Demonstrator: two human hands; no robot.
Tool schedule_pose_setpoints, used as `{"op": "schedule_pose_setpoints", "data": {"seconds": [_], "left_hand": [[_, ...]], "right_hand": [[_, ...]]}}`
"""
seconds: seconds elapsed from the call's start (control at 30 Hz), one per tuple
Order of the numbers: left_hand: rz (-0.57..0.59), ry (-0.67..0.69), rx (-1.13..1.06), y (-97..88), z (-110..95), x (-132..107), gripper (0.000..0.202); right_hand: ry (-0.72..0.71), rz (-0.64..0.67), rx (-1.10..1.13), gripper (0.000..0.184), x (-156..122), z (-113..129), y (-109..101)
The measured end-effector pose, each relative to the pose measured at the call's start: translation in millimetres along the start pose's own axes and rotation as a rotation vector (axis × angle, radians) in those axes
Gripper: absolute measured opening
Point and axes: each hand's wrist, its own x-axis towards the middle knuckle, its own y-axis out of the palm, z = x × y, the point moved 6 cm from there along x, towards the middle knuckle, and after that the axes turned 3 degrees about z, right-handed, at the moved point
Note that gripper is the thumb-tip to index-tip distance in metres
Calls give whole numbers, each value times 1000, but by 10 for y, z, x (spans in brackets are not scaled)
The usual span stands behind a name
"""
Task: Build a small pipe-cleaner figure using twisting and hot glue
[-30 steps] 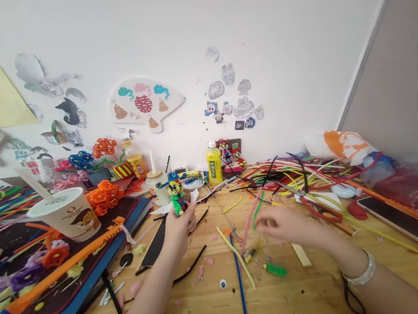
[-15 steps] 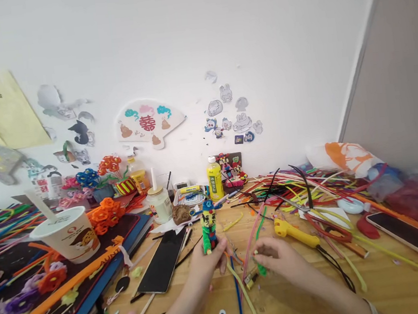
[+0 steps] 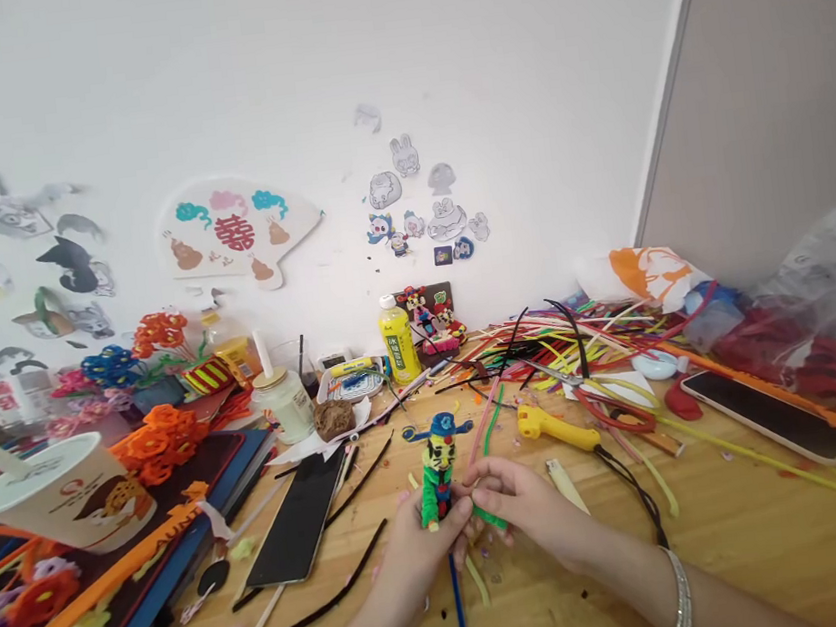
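A small pipe-cleaner figurine [image 3: 440,457] stands upright in my left hand [image 3: 418,545], whose fingers wrap round its lower part. It has a blue hat with side pieces, a yellow face with dark markings and a green arm. My right hand [image 3: 526,502] pinches a short green pipe-cleaner piece [image 3: 491,519] against the figurine's right side; whether the two are joined I cannot tell. Below the hands a blue pipe cleaner [image 3: 461,616] runs toward the front edge.
A yellow hot glue gun [image 3: 559,428] with a black cord lies to the right. Left are a black phone [image 3: 298,520] and a paper cup [image 3: 68,494]. A yellow bottle [image 3: 399,344] and heaped pipe cleaners [image 3: 542,340] stand behind. Another phone [image 3: 773,414] lies far right.
My right hand has moved left with the green piece, up to the figurine. The figurine is turned slightly and sits lower in view. The camera has swung to the right.
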Motion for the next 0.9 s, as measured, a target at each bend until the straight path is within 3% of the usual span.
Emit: {"op": "schedule_pose_setpoints", "data": {"seconds": [0.2, 0.53, 0.7, 0.9], "left_hand": [[-96, 41, -7, -100, -58, 2, 31], [-47, 63, 32, -43, -85, 2, 29], [-117, 66, -25, -77, -128, -43, 28], [-78, 16, -26, -51, -87, -31, 30]], "right_hand": [[-11, -29, 20, 32, 21, -2, -41], [-54, -182, -96, 33, 22, 47, -137], [-70, -132, -115, 30, 15, 35, -132], [-98, -143, -170, 29, 19, 41, -153]]}}
